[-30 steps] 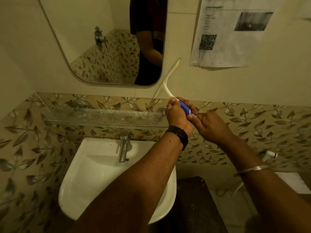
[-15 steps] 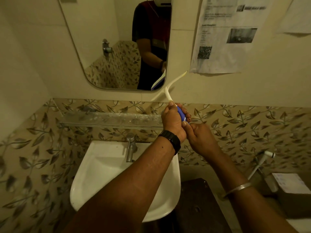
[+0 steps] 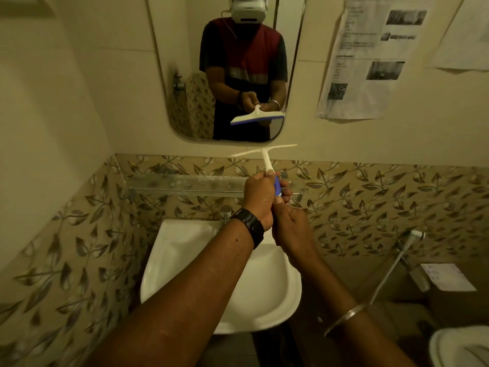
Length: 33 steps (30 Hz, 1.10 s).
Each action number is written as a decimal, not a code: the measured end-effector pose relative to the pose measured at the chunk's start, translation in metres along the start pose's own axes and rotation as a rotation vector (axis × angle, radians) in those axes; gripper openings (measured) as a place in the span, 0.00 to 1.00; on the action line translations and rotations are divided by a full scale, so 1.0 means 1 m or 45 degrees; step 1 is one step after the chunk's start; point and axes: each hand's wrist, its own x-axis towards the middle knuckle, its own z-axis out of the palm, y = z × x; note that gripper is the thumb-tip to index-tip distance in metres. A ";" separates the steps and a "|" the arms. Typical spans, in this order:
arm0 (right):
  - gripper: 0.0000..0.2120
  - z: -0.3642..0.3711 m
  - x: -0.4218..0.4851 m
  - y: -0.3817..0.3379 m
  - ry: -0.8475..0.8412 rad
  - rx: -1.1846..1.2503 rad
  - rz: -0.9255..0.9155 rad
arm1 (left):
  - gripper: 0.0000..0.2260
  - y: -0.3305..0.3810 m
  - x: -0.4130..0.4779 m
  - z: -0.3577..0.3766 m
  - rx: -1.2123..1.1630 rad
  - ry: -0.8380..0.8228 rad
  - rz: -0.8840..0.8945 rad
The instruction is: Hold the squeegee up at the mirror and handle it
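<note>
We hold a squeegee (image 3: 267,161) up above the back edge of the sink (image 3: 185,260), its white blade level just below the mirror (image 3: 185,62). Our left hand (image 3: 260,198) has its grip curled tight round the blue handle, and our right hand (image 3: 289,226) touches it just beneath, thumb laid against the handle's lower end. A shelf (image 3: 185,182) runs along the wall behind.

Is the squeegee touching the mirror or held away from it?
Held away: the squeegee sits below the mirror, gripped by left hand and right hand.
</note>
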 end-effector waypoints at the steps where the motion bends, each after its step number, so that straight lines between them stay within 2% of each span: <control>1: 0.30 0.007 -0.005 -0.004 0.014 0.020 0.021 | 0.12 0.002 -0.003 -0.005 0.023 -0.006 -0.001; 5: 0.29 0.026 -0.026 -0.014 0.052 0.075 0.141 | 0.11 0.005 -0.014 -0.024 0.032 -0.001 -0.092; 19: 0.29 0.019 -0.034 -0.022 0.059 0.196 0.318 | 0.09 -0.002 -0.030 -0.016 0.149 -0.036 0.012; 28: 0.29 -0.055 -0.035 0.012 0.079 0.213 0.250 | 0.08 -0.048 -0.032 0.042 0.207 -0.134 0.064; 33: 0.24 -0.111 -0.046 0.048 0.161 0.322 0.248 | 0.07 -0.094 -0.035 0.086 0.319 -0.241 0.089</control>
